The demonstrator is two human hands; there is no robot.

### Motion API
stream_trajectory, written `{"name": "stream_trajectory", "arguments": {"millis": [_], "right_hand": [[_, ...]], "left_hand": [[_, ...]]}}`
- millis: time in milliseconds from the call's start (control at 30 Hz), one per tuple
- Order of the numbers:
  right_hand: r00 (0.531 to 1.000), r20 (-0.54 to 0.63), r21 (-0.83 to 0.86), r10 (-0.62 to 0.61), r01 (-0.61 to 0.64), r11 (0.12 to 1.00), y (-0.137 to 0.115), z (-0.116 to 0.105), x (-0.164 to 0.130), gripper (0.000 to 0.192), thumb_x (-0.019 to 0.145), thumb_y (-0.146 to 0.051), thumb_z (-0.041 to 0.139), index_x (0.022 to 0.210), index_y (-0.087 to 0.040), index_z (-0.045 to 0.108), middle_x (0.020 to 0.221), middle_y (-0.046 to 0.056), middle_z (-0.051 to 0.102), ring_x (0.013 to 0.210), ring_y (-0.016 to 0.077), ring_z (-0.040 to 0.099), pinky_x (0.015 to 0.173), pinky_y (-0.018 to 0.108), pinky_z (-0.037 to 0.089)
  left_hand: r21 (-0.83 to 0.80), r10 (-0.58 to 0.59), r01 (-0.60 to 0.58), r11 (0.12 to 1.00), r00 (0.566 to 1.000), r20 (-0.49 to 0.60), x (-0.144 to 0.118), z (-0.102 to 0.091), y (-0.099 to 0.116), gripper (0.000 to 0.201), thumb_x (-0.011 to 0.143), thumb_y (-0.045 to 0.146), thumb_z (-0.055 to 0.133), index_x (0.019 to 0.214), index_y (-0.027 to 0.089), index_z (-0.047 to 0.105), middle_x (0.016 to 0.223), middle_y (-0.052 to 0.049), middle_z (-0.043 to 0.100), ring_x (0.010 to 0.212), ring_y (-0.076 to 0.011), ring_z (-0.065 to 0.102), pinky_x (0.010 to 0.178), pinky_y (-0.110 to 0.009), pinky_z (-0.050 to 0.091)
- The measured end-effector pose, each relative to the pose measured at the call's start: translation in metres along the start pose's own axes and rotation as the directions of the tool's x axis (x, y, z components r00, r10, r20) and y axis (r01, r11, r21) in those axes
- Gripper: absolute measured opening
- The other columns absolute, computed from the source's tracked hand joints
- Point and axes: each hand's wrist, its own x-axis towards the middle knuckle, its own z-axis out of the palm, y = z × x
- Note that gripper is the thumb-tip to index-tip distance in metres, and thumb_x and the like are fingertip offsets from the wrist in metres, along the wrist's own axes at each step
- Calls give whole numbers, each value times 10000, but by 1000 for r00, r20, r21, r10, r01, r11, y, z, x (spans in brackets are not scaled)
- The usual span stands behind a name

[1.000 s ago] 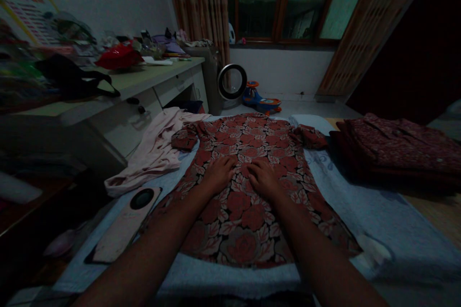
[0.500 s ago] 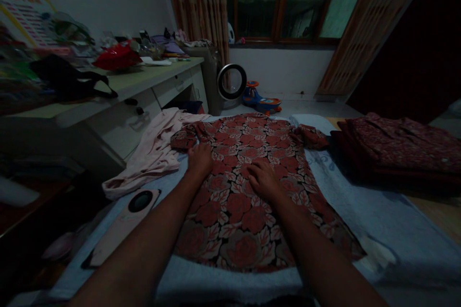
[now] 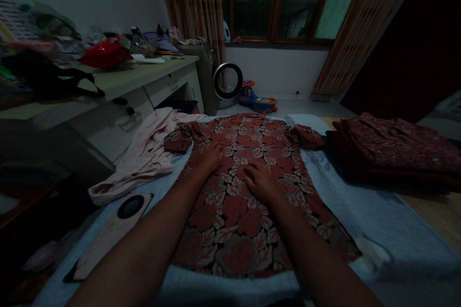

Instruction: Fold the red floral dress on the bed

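Note:
A short-sleeved floral shirt (image 3: pixel 237 208) in red, grey and black lies spread out on a light blue cloth (image 3: pixel 382 220), its hem toward me and its sleeves out to the sides. My left hand (image 3: pixel 212 156) rests on the shirt's upper left part, palm down with the fingers stretched forward. On the middle of the shirt lies my right hand (image 3: pixel 260 180), flat, its fingers somewhat apart. Neither hand grips the fabric.
At left lie a pale pink garment (image 3: pixel 144 148) and a phone (image 3: pixel 111 235). Folded dark red clothes (image 3: pixel 392 148) are stacked at right. Beyond stand a cluttered desk (image 3: pixel 140 76), a washing machine with its round door (image 3: pixel 227 81) ajar and a blue-orange ride-on toy (image 3: pixel 257 100).
My left hand has moved from the shirt's left edge inward onto its body. The right hand stays at nearly the same place on the fabric. The view has shifted slightly.

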Motion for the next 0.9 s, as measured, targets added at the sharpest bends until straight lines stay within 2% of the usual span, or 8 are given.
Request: {"name": "stream_trajectory", "arguments": {"millis": [100, 200, 300, 367, 467, 600, 733, 900], "right_hand": [[1000, 6, -3, 12, -12, 1000, 2, 2, 0, 375, 888, -223, 563, 1253, -235, 647, 1281, 100, 600, 1217, 259, 502, 1070, 435, 366], [1000, -6, 1, 2, -2, 1000, 4, 4, 0, 365, 886, -231, 568, 1242, -230, 649, 1282, 102, 600, 1214, 259, 505, 1077, 439, 363], [1000, -16, 0, -10, 10, 1000, 4, 4, 0, 364, 879, -224, 570, 1234, -232, 649, 1290, 104, 598, 1229, 262, 501, 1091, 448, 354], [1000, -12, 7, -10, 10, 1000, 4, 4, 1, 381, 873, -213, 569, 1246, -225, 644, 1295, 110, 598, 1231, 264, 505, 1084, 449, 363], [1000, -9, 38, -5, 5, 999, 4, 2, 1, 402, 860, -186, 566, 1254, -204, 640, 1285, 116, 610, 1217, 260, 523, 1068, 443, 384], [999, -28, 45, 30, -29, 999, 13, -1, 2, 353, 864, -174, 548, 1196, -207, 663, 1280, 102, 628, 1199, 242, 545, 1063, 413, 396], [983, -24, -74, 183, -184, 980, 31, -10, 1, 302, 891, -231, 549, 1166, -222, 672, 1308, 99, 624, 1207, 265, 543, 1060, 428, 384], [934, -42, -206, 355, -356, 911, 62, -27, -1, 317, 900, -258, 541, 1188, -216, 666, 1334, 111, 606, 1239, 272, 518, 1053, 392, 373]], "left_hand": [[71, -143, 143, 987, 990, 3, 8, -9, -9, 354, 938, 257, 465, 1254, 177, 603, 1308, -158, 601, 1223, -324, 533, 1024, -468, 414], [64, -201, 203, 977, 979, -39, 11, -12, 8, 352, 920, 268, 494, 1227, 147, 617, 1298, -181, 606, 1229, -349, 534, 1039, -488, 399], [-73, -117, 115, 991, 993, -22, 5, -4, 43, 397, 904, 183, 474, 1287, 203, 577, 1342, -116, 604, 1226, -288, 550, 1032, -427, 424], [-138, -22, 21, 990, 1000, -1, -2, 6, 65, 378, 919, 206, 475, 1285, 199, 569, 1362, -106, 595, 1257, -261, 529, 1054, -402, 416], [-149, 36, -42, 988, 998, -43, -14, 20, 85, 332, 956, 273, 465, 1266, 212, 570, 1359, -85, 596, 1276, -259, 505, 1092, -436, 384], [-127, 64, -76, 989, 993, -100, -23, 27, 86, 359, 982, 314, 443, 1314, 225, 546, 1421, -91, 550, 1312, -277, 471, 1114, -469, 353], [-96, 91, -103, 990, 988, -122, -23, 27, 84, 387, 981, 398, 463, 1326, 243, 546, 1417, -89, 554, 1311, -297, 462, 1100, -482, 362], [-96, 83, -97, 991, 987, -134, -23, 28, 86, 417, 954, 452, 514, 1318, 254, 558, 1404, -88, 563, 1307, -300, 464, 1105, -481, 357]]}}
